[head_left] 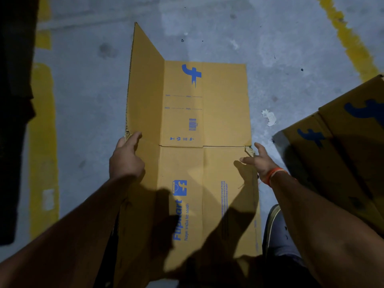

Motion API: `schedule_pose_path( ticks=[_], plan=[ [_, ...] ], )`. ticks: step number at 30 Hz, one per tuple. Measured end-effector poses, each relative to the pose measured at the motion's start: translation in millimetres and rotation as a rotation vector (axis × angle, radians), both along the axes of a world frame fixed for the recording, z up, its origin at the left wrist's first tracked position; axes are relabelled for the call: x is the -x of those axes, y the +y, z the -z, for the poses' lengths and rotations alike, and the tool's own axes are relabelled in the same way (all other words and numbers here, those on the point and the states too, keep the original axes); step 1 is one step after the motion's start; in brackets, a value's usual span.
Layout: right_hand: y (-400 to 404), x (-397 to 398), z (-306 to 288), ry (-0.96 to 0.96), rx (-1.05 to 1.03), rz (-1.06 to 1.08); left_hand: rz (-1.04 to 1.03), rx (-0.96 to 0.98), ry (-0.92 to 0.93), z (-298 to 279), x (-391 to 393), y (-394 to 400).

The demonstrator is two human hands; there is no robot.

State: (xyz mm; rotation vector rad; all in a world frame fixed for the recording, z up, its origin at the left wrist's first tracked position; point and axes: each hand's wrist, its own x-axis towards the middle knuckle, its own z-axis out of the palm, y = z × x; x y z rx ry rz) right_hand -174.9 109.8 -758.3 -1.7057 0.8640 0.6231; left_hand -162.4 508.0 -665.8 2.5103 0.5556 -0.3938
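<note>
Our grip was split across the box. Our right hand (257, 161) lay with its fingers spread and straight, thumb resting on the printed face and the other fingers reaching past the right edge, clamped on nothing. Our left hand (126, 154) sat at the opposite edge, one finger stretched up to the torn corner; its other fingers were hidden behind the board, so we could not tell whether it pinched the edge or only pressed it. Between the two hands ran the cross crease of the flattened cardboard box (203, 125), which lay straight ahead of us with its long axis running away from our body. Both hands met it at about the same level, the left slightly further out. On the left side the raised flap (145, 86) stood tilted up from the face, so we judged the next move would turn on that side. Both forearms reached forward and down. Beyond lay the grey floor (87, 100) with a yellow line (42, 142), a paper scrap (269, 117), and a second box (340, 154) just to our right.
</note>
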Motion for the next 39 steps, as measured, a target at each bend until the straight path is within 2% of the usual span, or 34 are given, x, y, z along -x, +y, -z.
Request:
schedule_pose_path(
  ticks=[8, 15, 21, 23, 27, 31, 35, 39],
  plan=[
    [21.3, -2.1, 0.0, 0.027, 0.155, -0.02, 0.023, 0.013, -0.01, -2.1, 0.4, -2.0],
    [-5.0, -3.4, -15.3, 0.005, 0.005, 0.056, 0.025, 0.015, -0.006, -2.4, 1.1, -4.2],
    [27.8, 7.3, -50.2, -0.256, 0.026, -0.202, 0.055, 0.038, 0.004, -4.9, 2.1, -6.2],
    [37.9, 8.8, -57.9, -0.318, 0.09, -0.259, 0.054, 0.059, 0.006, -7.6, 2.6, -6.4],
    [44.2, 10.7, -70.3, -0.346, 0.25, -0.457, 0.044, 0.109, 0.005, -11.3, 2.9, -2.5],
    [54.2, 5.2, -76.1, -0.349, 0.311, -0.453, 0.007, 0.169, 0.034, -13.3, -4.9, 0.6],
    [58.1, -16.6, -110.6, -0.361, 0.384, -0.447, 0.009, 0.215, 0.052, -42.1, -27.1, -0.7],
    [56.7, -66.8, -189.6, -0.366, 0.438, -0.472, -0.027, 0.252, 0.054, -117.9, -75.0, -2.0]
  ],
)
